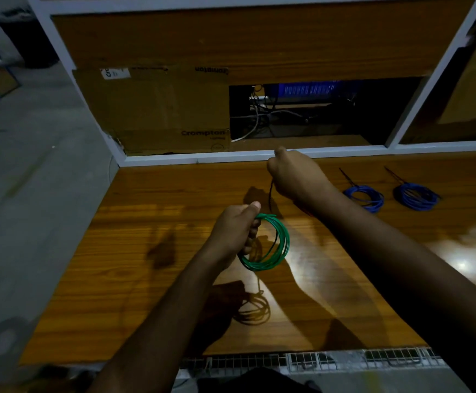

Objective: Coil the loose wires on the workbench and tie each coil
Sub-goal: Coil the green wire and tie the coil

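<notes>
1. Head view, nearest edge: wire mesh tray (316, 361) below the front lip of the bench (146, 251).
2. Above mid-bench, clear of the wood: left hand (235, 231), fingers curled round one side of the green coil (270, 245), thumb on top; coil hanging upright, its shadow on the wood below.
3. Just beyond and higher: right hand (296, 174), closed in a fist on a thin black tie (271, 194), the strand dangling down toward the coil; whether it reaches the coil, cannot tell.
4. Far right of the bench, lying flat and side by side: two blue coils (365, 197), (415, 197), each with a dark tail pointing back.
5. Behind the white rail: a cardboard sheet (151, 109) on the left; beside it a dark opening with tangled cables (259, 114).
</notes>
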A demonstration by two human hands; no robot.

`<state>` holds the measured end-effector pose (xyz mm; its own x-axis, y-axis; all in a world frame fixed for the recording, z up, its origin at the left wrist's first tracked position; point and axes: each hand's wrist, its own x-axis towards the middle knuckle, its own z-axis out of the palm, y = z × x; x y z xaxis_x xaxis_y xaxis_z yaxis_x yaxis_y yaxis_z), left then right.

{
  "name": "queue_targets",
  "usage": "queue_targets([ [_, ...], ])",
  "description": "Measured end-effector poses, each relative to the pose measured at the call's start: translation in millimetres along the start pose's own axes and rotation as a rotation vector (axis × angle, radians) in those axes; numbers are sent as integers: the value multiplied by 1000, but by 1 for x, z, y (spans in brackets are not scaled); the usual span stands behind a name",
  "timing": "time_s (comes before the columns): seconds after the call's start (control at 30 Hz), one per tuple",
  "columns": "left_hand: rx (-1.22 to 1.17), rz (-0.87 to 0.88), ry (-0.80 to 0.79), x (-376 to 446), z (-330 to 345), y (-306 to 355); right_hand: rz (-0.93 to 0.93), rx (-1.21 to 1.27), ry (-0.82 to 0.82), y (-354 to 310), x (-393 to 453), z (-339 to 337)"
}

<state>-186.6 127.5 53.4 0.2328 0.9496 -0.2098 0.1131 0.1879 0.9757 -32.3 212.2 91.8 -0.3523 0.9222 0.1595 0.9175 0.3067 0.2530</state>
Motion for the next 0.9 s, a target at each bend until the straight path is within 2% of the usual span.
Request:
queue_targets([
  [0.23,-3,2,-22,-1,0,6,138,35,17,7,-1,11],
  [0.33,-2,0,-17,-1,0,6,139,62,-5,10,-2,15],
  [0.5,0,-9,-5,2,0,3,28,181,-68,10,-3,3],
  [0.6,20,-1,1,4,2,2,-161,236,-202,8,-5,-16],
  [0.7,54,24,5,5,4,2,-257,321,-338,7,-8,-38],
  [0.9,64,57,39,7,9,3,-324,285,-432,0,-7,-51],
])
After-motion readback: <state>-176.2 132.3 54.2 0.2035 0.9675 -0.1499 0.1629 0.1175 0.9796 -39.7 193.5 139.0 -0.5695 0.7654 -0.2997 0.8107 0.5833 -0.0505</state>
